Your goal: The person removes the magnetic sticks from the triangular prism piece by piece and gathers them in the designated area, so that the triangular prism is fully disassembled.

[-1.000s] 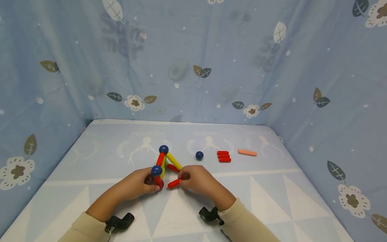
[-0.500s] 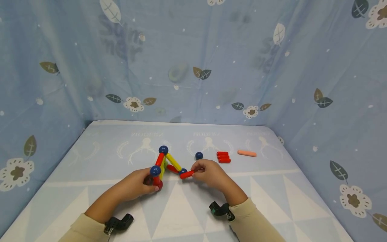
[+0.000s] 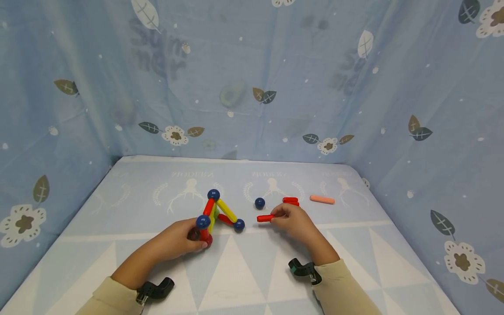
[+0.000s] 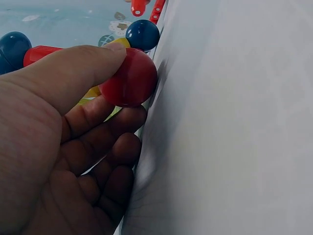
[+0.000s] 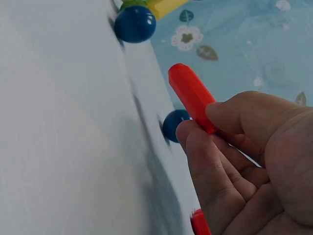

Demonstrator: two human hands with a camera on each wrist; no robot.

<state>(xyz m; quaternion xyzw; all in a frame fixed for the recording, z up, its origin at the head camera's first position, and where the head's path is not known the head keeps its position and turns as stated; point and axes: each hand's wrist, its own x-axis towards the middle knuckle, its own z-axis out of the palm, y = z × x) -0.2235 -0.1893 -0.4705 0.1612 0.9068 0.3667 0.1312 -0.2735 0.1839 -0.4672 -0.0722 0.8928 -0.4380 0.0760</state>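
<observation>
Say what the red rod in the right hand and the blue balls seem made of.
Red rod: probably hard plastic, smooth with a slight sheen; its even color and faint lengthwise edges suggest molding.
Blue balls: glossy, with bright highlights; could be plastic or coated metal, the look leaves that open.

The left hand (image 3: 177, 238) grips between its thumb (image 4: 83, 68) and fingers, the lower fingers (image 4: 124, 149) curled beneath the grip; the left forearm (image 3: 135, 264) slants back and leftward from it. Well apart, the right hand (image 3: 292, 222) pinches between thumb (image 5: 239, 113) and forefinger (image 5: 203, 154), its other fingers bent behind the grip, the right forearm (image 3: 323, 247) slanting back and rightward.
</observation>
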